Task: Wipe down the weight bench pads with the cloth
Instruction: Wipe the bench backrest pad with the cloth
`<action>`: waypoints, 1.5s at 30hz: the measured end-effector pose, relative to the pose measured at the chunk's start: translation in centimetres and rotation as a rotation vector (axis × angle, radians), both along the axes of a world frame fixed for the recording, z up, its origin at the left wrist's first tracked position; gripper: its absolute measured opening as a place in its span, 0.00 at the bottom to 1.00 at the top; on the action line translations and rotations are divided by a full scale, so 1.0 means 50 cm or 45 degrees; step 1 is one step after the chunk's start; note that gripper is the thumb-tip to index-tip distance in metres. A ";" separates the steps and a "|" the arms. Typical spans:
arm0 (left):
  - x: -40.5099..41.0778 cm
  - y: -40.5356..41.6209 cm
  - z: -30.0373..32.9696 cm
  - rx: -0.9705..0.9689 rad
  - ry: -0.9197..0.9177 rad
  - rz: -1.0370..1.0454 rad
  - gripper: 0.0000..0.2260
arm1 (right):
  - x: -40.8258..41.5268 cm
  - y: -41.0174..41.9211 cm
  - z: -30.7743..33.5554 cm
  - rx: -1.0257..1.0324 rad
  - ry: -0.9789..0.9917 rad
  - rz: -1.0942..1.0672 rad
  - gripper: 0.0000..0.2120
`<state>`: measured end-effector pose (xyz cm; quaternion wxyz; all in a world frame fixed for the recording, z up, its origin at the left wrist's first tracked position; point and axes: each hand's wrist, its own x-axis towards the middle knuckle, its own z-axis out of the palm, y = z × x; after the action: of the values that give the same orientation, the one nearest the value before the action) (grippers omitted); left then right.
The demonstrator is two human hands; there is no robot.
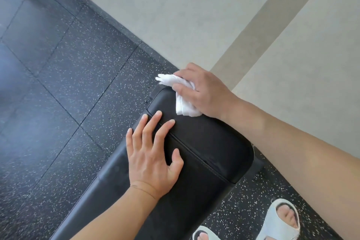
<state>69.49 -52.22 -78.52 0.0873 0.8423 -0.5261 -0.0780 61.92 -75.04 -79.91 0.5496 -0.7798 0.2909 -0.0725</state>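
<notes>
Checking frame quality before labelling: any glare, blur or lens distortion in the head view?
Head view: wide-angle bending curves the edge where the speckled black rubber floor meets the pale wall; soft daylight sheen top left; the black padded bench pad shows mild gloss, no harsh glare; the white crumpled cloth is nearly blown out; the right hand and left hand are sharp; a dark object at top left is blurred.

- Head view, sole camera: worn on my head, looking steeply down and forward, tilted.
- Range: close; my forearms enter from the bottom and right edges.
- Coverage: bench pad (204, 142) end, speckled floor (68, 84), wall (194, 15) base beyond.
</notes>
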 end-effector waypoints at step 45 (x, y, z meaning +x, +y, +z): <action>0.051 0.474 -0.014 -0.146 -0.014 0.334 0.27 | 0.148 0.294 0.070 -1.410 0.249 0.213 0.09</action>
<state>72.04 -28.54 -79.23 0.1420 0.8978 -0.4157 -0.0312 69.30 -60.34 -76.43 0.0330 -0.9751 0.1963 -0.0981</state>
